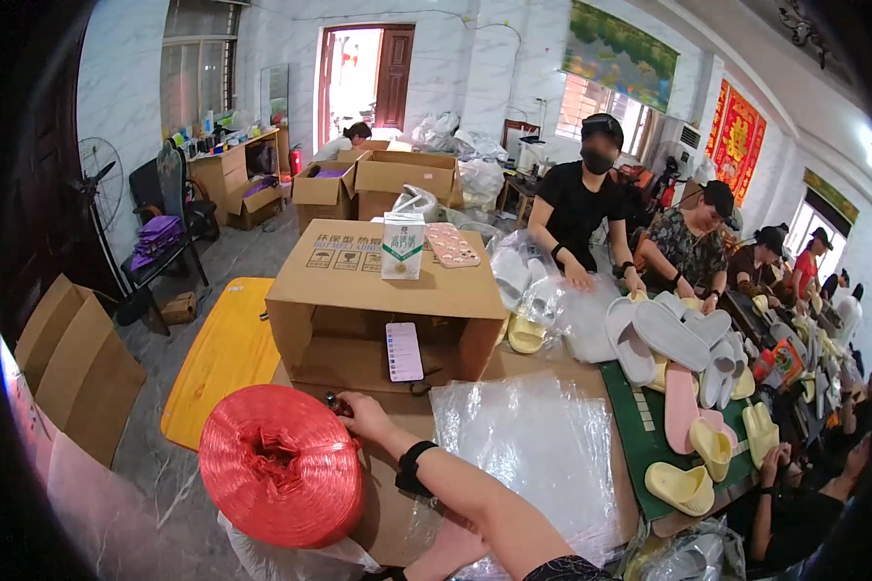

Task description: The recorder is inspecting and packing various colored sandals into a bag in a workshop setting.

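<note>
My right hand [366, 418], a black band at its wrist, reaches across to the left. Its fingers close on a small dark object [338, 404] whose kind I cannot make out, beside a big roll of red plastic twine [295, 504]. Below that forearm, my left hand [455, 544] is at the near edge of a stack of clear plastic bags [528, 445]; its fingers are mostly hidden. Just beyond my right hand a cardboard box [388, 300] lies with its open side facing me. A phone with a lit screen [404, 351] leans at its opening.
On the box stand a white-green carton [402, 247] and a pink patterned phone case [452, 245]. Grey, pink and yellow slippers [683, 489] cover a green mat [635, 450] at right. Co-workers [586, 208] line the table's far side. A yellow board [213, 358] is at left.
</note>
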The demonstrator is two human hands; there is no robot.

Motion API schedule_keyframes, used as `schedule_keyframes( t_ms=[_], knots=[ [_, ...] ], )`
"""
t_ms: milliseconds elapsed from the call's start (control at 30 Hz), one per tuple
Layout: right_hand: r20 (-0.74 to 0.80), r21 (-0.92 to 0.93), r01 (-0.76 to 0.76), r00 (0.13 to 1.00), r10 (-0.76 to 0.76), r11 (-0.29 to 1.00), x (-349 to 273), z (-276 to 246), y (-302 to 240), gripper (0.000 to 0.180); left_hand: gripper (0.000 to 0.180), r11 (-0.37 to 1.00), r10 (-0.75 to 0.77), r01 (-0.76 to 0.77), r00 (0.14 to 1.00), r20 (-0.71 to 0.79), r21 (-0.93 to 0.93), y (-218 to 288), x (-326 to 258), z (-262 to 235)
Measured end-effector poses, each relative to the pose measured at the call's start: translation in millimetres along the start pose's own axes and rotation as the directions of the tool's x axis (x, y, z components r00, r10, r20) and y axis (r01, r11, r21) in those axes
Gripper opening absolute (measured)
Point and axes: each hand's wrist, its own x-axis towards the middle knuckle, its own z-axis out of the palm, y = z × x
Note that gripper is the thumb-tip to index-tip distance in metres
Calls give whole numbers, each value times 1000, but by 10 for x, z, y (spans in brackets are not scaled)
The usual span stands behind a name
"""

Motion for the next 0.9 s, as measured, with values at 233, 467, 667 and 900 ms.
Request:
schedule_keyframes(
  t_ms=[233, 467, 667, 900],
  knots=[
    [-117, 45, -2, 993, 8, 999, -278, -117, -112, 61, 52, 958, 201, -173, 974, -104, 226, -29, -100, 9],
    [-117, 298, -89, 985, 129, 950, -1641, -1208, -849, 33, 55, 994, 81, -75, 992, -92, 74, 138, 34, -168],
    [-385, 110, -267, 877, 288, 958, -3219, -2037, -841, 19, 78, 953, 52, -31, 997, -62, 300, 132, 84, -186],
    [-956, -59, -828, 208, 208, 558, -5329, -2965, -179, 59, 77, 945, 82, -66, 996, -36, 319, 338, 83, -92]
  ],
)
